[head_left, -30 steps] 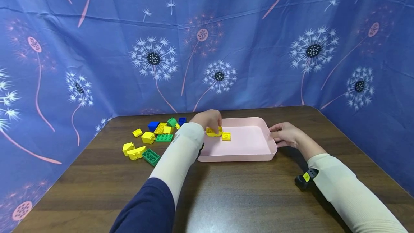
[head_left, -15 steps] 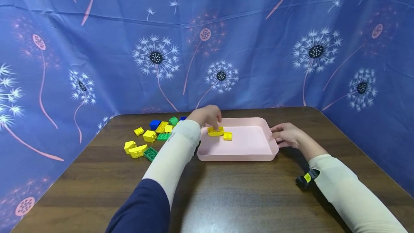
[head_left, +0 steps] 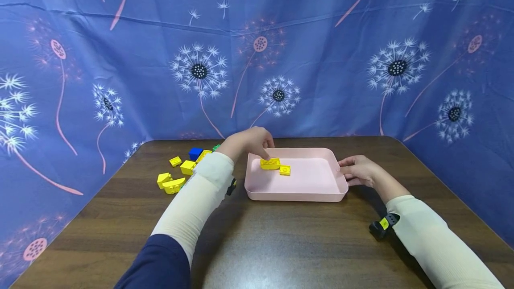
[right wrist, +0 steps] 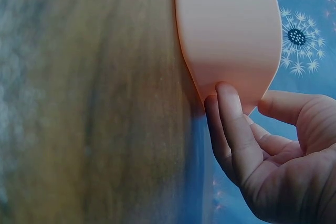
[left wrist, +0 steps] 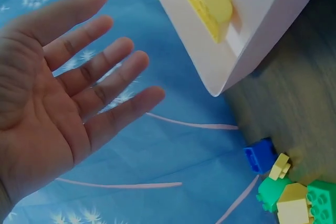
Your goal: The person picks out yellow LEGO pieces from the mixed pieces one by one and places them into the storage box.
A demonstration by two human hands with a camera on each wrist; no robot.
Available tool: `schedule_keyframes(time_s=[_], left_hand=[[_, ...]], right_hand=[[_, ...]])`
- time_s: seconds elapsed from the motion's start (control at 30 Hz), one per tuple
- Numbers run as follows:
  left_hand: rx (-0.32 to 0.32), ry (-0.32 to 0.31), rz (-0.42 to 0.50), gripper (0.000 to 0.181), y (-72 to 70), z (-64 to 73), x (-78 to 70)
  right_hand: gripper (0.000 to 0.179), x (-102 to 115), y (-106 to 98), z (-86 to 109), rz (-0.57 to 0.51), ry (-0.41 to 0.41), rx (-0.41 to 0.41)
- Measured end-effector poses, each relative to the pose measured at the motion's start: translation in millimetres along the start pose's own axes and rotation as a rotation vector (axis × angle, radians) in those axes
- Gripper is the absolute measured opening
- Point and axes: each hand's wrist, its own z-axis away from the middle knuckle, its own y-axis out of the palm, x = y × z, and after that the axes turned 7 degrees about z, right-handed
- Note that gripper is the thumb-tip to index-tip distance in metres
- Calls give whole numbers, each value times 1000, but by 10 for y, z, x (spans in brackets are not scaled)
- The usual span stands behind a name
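A pink tray [head_left: 297, 196] stands on the table, holding a curved yellow building brick [head_left: 270, 164] and a small flat yellow brick [head_left: 285, 171]. My left hand [head_left: 250, 141] hovers over the tray's back left corner near the curved brick. In the left wrist view, the left hand [left wrist: 79, 87] has its fingers spread and its palm bare, apart from the curved brick [left wrist: 207, 3]. My right hand [head_left: 361, 171] holds the tray's right end. The right wrist view has the right hand's [right wrist: 278, 166] thumb at the rim and its fingers against the outer wall [right wrist: 228, 35].
Left of the tray lie several loose bricks, among them a blue brick [head_left: 195, 153], a yellow brick [head_left: 188, 167] and a curved yellow piece [head_left: 174, 186]. My left forearm hides part of this pile. A blue dandelion-print cloth [head_left: 321, 57] hangs behind the wooden table [head_left: 297, 244].
My left hand has let go of the curved yellow brick inside the tray, then lifted and drawn slightly left. The right hand stays at the tray's end.
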Motion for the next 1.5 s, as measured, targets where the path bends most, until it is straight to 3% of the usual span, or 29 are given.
schedule_keyframes(time_s=[0.23,0.47,0.7,0.87,1.17,1.5], left_hand=[[-12,53,-73,41,9,243,2],[-13,31,-27,51,84,472,64],[-26,86,-65,51,161,627,164],[-29,48,1,53,236,776,227],[-23,27,-17,56,346,992,375],[-28,13,45,54,378,1103,381]], right_hand=[[54,-30,-3,7,-20,-5,2],[52,-43,-8,12,-39,-5,-3],[53,-47,6,38,-16,3,-9],[52,-60,28,35,-28,-3,-12],[51,-3,30,20,5,-18,-28],[51,-10,32,24,-7,-19,-20]])
